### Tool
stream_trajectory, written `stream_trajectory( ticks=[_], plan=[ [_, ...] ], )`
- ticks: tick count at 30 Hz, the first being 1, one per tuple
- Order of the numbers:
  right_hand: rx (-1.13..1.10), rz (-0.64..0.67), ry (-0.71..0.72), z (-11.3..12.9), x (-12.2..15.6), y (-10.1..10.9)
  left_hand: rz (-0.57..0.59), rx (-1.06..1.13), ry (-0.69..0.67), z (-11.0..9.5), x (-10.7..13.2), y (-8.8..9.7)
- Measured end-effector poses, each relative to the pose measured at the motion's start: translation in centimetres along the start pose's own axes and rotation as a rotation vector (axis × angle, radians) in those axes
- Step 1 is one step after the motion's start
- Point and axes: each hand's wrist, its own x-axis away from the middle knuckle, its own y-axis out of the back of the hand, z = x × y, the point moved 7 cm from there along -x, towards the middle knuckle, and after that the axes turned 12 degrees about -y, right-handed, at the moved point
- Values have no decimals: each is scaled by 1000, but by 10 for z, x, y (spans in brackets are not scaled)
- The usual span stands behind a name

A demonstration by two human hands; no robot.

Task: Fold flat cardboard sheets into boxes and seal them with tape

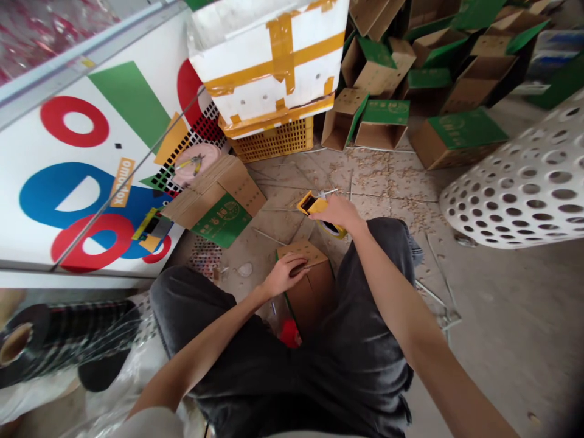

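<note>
A small brown cardboard box with a perforated top stands between my knees. My left hand lies on its top flap, fingers curled and pressing down. Just beyond the box, my right hand is closed round a yellow tape dispenser, held above the floor. My legs in dark grey trousers frame the box on both sides.
A stack of flat green-and-brown cartons leans against a colourful white cabinet on the left. A taped white foam box sits on a yellow crate. Several assembled cartons are piled behind. A white perforated basket lies on the right.
</note>
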Motion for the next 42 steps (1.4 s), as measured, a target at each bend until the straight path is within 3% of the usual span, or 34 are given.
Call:
stream_trajectory(
  ticks=[3,11,17,29,42],
  plan=[
    [11,-8,8,0,-1,-1,0,10,22,4,4,-2],
    [5,-5,1,-3,-3,-2,-166,1,9,8,4,12],
    [11,-8,10,-4,-3,-3,-100,15,33,4,-1,7],
    [8,6,1,-1,-2,-3,44,53,-43,-4,-4,-2],
    [28,11,11,0,0,-3,-103,1,-36,-1,4,-3]
  ],
)
